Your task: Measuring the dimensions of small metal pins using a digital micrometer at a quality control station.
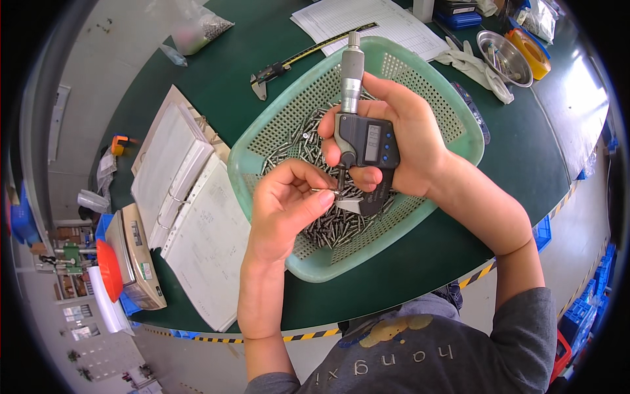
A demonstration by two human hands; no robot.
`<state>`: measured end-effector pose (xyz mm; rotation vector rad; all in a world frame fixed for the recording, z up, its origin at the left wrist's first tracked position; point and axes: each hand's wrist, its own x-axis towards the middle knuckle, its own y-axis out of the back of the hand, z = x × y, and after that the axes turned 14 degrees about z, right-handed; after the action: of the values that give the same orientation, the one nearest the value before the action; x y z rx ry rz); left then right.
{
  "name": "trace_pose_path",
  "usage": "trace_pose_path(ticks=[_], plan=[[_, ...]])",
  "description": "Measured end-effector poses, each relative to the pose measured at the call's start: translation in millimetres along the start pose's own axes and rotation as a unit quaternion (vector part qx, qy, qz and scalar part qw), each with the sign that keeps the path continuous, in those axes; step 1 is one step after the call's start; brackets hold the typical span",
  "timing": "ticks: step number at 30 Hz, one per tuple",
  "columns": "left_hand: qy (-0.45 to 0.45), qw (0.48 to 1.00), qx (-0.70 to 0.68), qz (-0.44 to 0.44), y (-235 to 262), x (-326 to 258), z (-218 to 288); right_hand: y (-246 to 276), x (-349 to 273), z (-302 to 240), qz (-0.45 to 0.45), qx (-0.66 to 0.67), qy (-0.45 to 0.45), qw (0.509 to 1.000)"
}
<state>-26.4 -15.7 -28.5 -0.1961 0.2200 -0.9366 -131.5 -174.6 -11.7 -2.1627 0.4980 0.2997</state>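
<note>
My right hand (407, 141) grips a digital micrometer (359, 131) upright over a green perforated basket (420, 79), with its thimble pointing away from me. My left hand (285, 203) pinches a small metal pin (326, 192) between thumb and forefinger and holds it in the micrometer's jaws. The basket holds several loose metal pins (341, 230) in a pile beneath both hands.
An open ring binder (190, 203) lies to the left on the green table, with a small scale (134, 256) beside it. A caliper (275, 69) and printed sheets (367, 20) lie behind the basket. White gloves (472, 65), a steel bowl (504, 56) and yellow tape (530, 51) sit at the far right.
</note>
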Motion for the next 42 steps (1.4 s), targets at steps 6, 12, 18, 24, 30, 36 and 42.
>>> trace_pose_path(ticks=[6, 12, 18, 24, 30, 36, 42], plan=[[0.018, 1.000, -0.005, 0.000, -0.7, -1.6, -2.6, 0.5, 0.1, 0.9, -0.011, 0.009, -0.003, 1.000], [0.022, 1.000, 0.001, 0.005, -1.6, -1.8, -1.7, -1.8, -0.1, 0.7, 0.001, 0.013, -0.002, 1.000], [0.030, 0.999, -0.014, -0.008, -0.8, -0.8, -3.4, -4.0, -0.1, 2.0, 0.025, -0.030, 0.024, 0.999], [0.037, 0.999, 0.008, 0.002, -2.6, -1.2, -2.5, -5.0, 0.0, 2.3, 0.027, -0.019, 0.020, 0.999], [0.047, 0.998, 0.026, 0.015, -0.5, -2.3, 0.4, -5.1, -3.4, 1.4, 0.035, -0.012, 0.023, 0.999], [0.029, 0.999, 0.000, 0.013, -0.3, -1.5, -3.0, -1.5, 1.0, 1.5, 0.023, 0.018, 0.004, 1.000], [0.017, 0.998, 0.058, 0.015, -2.5, -2.5, -1.1, -2.4, -0.9, -0.1, 0.026, 0.011, 0.004, 1.000]])
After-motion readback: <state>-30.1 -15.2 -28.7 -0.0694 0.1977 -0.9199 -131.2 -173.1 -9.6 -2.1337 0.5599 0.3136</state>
